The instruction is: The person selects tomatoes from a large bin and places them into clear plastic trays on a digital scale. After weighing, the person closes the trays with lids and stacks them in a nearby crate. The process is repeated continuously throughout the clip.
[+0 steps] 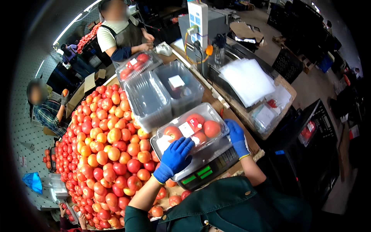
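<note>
A clear plastic clamshell box (192,127) of several red tomatoes, with a red-and-white label on its lid, sits tilted over the metal pan of a digital scale (213,156). My left hand (175,156), in a blue knit glove, holds the box's near left part, fingers flat over the lid. At the right end, my right hand (235,134), gloved the same way, grips the box's edge; some of its fingertips are hidden. Green displays (197,175) glow on the scale's front. Beyond the box stand stacked clear plastic trays (147,98).
A large heap of tomatoes (113,139) lies left of the scale. Another filled box (134,65) rests on the stacked trays. Ahead, a power strip (198,24) with cables stands by white sheets (246,81). Co-workers (121,37) are across the table and to the left.
</note>
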`<action>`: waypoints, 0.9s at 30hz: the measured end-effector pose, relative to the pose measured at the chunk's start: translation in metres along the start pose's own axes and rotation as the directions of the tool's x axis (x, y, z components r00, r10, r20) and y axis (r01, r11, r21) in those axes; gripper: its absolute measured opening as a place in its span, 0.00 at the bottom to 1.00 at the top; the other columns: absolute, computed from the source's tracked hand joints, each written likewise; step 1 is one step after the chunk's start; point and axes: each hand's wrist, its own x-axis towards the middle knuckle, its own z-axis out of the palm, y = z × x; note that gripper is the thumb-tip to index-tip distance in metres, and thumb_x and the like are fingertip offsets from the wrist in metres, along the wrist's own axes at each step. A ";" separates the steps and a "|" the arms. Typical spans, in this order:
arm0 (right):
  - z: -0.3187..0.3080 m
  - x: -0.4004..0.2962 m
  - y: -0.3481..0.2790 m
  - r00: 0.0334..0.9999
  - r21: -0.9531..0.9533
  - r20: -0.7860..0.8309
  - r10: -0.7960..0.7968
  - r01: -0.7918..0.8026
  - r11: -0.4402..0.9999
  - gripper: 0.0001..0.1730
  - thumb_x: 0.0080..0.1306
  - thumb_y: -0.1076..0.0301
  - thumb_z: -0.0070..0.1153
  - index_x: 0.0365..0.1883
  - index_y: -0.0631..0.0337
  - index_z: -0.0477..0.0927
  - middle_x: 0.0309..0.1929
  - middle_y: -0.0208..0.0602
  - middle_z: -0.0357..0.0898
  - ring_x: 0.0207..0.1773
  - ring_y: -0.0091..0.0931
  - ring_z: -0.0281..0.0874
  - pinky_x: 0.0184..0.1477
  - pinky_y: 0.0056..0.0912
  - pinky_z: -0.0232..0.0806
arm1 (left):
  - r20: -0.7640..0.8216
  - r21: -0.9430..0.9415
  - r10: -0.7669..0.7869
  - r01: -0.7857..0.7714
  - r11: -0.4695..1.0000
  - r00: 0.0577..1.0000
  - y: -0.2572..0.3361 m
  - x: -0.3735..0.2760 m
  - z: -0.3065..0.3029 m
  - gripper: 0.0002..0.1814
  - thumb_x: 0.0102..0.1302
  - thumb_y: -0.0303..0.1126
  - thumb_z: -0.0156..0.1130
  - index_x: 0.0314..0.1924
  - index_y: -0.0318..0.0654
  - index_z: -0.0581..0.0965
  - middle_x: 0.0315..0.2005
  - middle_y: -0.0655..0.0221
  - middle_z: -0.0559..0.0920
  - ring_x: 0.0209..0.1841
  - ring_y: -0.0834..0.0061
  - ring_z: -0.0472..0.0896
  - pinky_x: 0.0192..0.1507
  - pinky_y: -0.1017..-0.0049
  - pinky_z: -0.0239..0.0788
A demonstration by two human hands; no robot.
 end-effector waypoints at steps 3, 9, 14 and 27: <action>-0.007 -0.028 0.003 0.982 0.259 -0.034 0.184 -0.169 0.951 0.22 0.70 0.59 0.47 0.56 0.64 0.72 0.51 0.33 0.75 0.52 0.22 0.72 0.55 0.25 0.63 | -0.173 -0.142 -0.194 0.171 0.975 0.966 -0.003 -0.023 0.012 0.31 0.54 0.38 0.65 0.57 0.37 0.68 0.56 0.56 0.70 0.58 0.53 0.68 0.57 0.61 0.61; 0.013 -0.043 -0.023 0.995 0.261 0.000 0.097 -0.094 0.961 0.23 0.69 0.59 0.47 0.57 0.64 0.71 0.54 0.30 0.73 0.55 0.22 0.68 0.58 0.26 0.60 | 0.009 -0.995 -0.869 0.093 0.043 0.495 -0.053 -0.044 0.078 0.23 0.67 0.35 0.52 0.60 0.35 0.66 0.54 0.68 0.72 0.57 0.75 0.69 0.60 0.73 0.60; -0.009 -0.060 -0.068 0.984 0.650 -0.176 0.020 0.101 0.753 0.41 0.61 0.63 0.58 0.69 0.57 0.52 0.65 0.35 0.57 0.65 0.26 0.56 0.64 0.29 0.50 | 0.446 -0.746 -0.567 -0.062 -0.663 0.692 -0.007 -0.024 0.060 0.24 0.66 0.46 0.50 0.58 0.42 0.68 0.54 0.62 0.73 0.56 0.64 0.71 0.59 0.64 0.61; -0.303 -0.217 -0.133 0.935 0.822 -0.264 0.236 0.090 0.562 0.33 0.64 0.53 0.48 0.64 0.58 0.61 0.62 0.44 0.66 0.62 0.38 0.67 0.63 0.46 0.60 | 0.094 -0.966 -0.091 0.069 -0.247 0.991 0.176 0.075 0.023 0.25 0.56 0.25 0.54 0.57 0.32 0.68 0.67 0.59 0.55 0.67 0.62 0.58 0.65 0.59 0.53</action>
